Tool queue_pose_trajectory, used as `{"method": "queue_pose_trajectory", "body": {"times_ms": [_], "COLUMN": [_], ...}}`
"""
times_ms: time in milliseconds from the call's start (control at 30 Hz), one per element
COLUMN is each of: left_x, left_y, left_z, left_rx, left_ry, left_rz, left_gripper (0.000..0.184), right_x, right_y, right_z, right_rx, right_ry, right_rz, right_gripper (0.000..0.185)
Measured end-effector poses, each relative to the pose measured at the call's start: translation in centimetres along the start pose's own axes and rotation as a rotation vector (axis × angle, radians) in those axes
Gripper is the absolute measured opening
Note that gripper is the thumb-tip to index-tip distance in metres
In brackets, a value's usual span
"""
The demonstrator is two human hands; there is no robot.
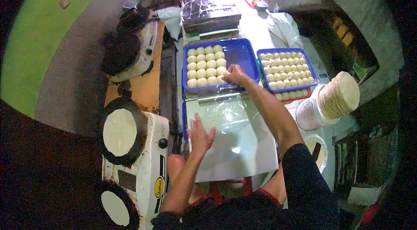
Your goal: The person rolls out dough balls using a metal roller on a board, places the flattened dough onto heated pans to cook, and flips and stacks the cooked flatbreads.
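Observation:
My right hand [236, 75] reaches into a blue tray [248, 51]. Its fingers are closed on a dough ball at the near right corner of the rows of round, pale dough balls [201, 65]. My left hand [200, 135] has its fingers apart and holds nothing, at the left side of a white board [256, 154]. Clear plastic sheet [226, 110] lies over the far part of this board, in front of the tray. Whether the left fingertips touch the board I cannot tell.
On the left, a white two-burner stove [147, 165] carries flat pale rounds [119, 132] on dark pans. At right stand another blue tray [313, 73] of smaller dough balls and a stack of flatbreads [341, 95] on a white tub [306, 112]. A dark plastic-wrapped stack [210, 15] is behind.

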State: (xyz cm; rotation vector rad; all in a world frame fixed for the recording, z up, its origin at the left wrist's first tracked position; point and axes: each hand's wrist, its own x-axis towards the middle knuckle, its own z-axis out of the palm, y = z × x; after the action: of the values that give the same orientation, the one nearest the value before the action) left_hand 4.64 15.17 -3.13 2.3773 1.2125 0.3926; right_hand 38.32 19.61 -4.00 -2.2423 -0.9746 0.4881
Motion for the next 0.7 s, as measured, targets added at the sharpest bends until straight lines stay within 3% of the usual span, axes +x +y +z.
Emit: {"method": "queue_pose_trajectory", "body": {"times_ms": [67,133,200,267,300,333,400,433,533,567,667,700], "left_x": [2.0,3.3,3.4,4.7,5.7,6.0,6.6,6.6,5.1,4.4,3.2,2.6], "left_y": [0.6,-1.7,-2.4,-1.8,-0.1,1.3,3.8,5.3,8.9,9.5,10.3,10.3], "left_z": [0.5,2.5,2.0,-1.4,-3.7,-5.3,-7.7,-9.0,-12.1,-12.8,-12.7,-12.3], "left_rx": [-0.085,-0.035,-0.028,-0.109,-0.043,-0.068,-0.068,-0.084,-0.066,-0.073,-0.113,-0.131], "left_ry": [-0.33,-0.252,-0.056,0.025,-0.008,0.11,0.249,0.316,0.294,0.255,0.184,0.181], "left_rz": [-0.131,-0.022,0.073,0.193,0.161,0.212,0.363,0.442,0.54,0.553,0.58,0.58], "left_gripper": [0.062,0.04,0.017,0.015,0.013,0.012,0.012,0.013,0.013,0.013,0.012,0.01], "right_x": [-2.4,-4.5,-8.8,-15.9,-18.5,-20.8,-24.2,-24.3,-25.0,-25.7,-27.9,-27.5], "right_y": [-2.1,-1.4,-0.7,-1.6,-0.6,0.6,2.2,2.8,1.7,1.1,-1.5,-1.9], "right_z": [-2.2,-3.8,-5.4,-7.5,-5.6,-3.1,1.7,3.6,6.1,7.4,9.0,9.2], "right_rx": [0.149,0.403,0.495,0.443,0.328,0.217,0.096,-0.139,-0.404,-0.328,-0.564,-0.601], "right_ry": [0.058,0.082,-0.095,-0.455,-0.538,-0.616,-0.583,-0.54,-0.42,-0.413,-0.186,-0.215], "right_rz": [0.043,-0.081,-0.13,-0.093,-0.206,-0.326,-0.324,-0.478,-0.512,-0.417,-0.46,-0.37], "right_gripper": [0.054,0.049,0.045,0.041,0.041,0.04,0.04,0.05,0.065,0.088,0.104,0.109]}}
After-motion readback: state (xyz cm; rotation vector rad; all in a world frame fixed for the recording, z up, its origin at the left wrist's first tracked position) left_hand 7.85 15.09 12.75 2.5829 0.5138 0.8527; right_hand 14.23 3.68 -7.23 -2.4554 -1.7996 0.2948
